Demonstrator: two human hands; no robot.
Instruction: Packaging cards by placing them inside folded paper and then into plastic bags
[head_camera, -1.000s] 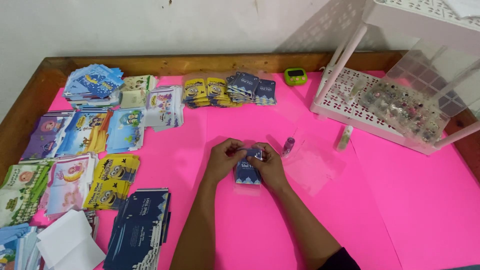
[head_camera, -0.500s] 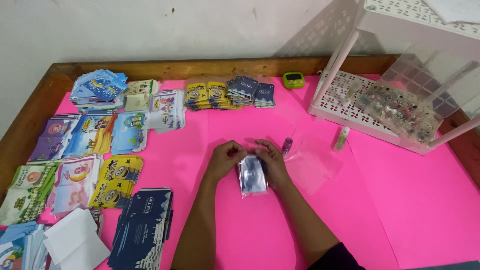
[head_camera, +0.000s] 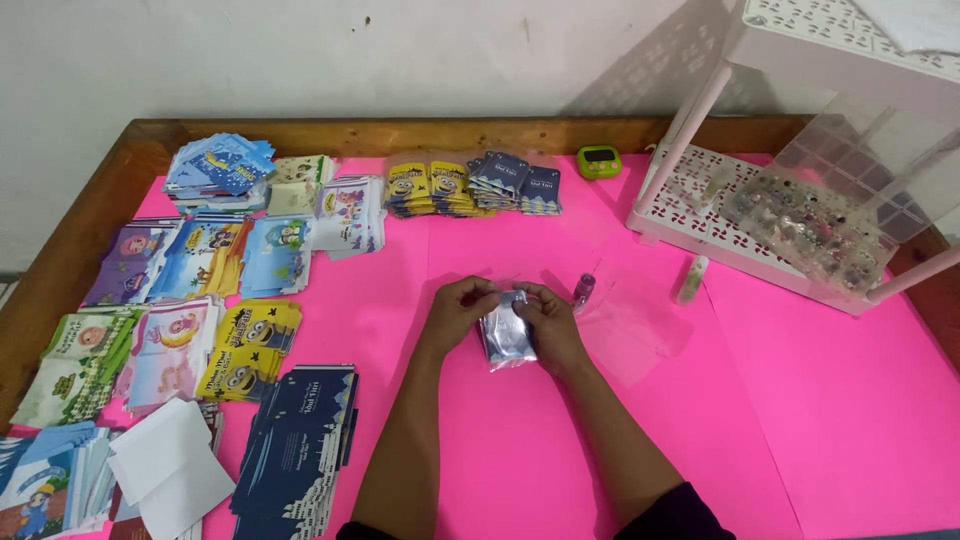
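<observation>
Nearest the camera, a stack of dark blue printed envelopes (head_camera: 295, 440) lay at the lower left of the pink table covering (head_camera: 820, 420), with a loose white sheet of paper (head_camera: 170, 470) just beside it. Past the forearms, at the middle of the table, the left hand (head_camera: 458, 312) and the right hand (head_camera: 548, 322) met over a small packet in a shiny clear plastic sleeve (head_camera: 506, 338), which rested on the pink surface between them. Both hands had their fingers curled and closed onto the packet's upper end, the left from one side and the right from the other. Just beyond the right hand stood a small purple bottle (head_camera: 583, 290), and further right a pale glue stick (head_camera: 692, 279) lay near the white plastic rack (head_camera: 690, 215). Along the left lay rows of colourful cartoon-printed envelopes (head_camera: 200, 260). Farthest back, near the wooden rim, sat a small green timer (head_camera: 600, 160).
</observation>
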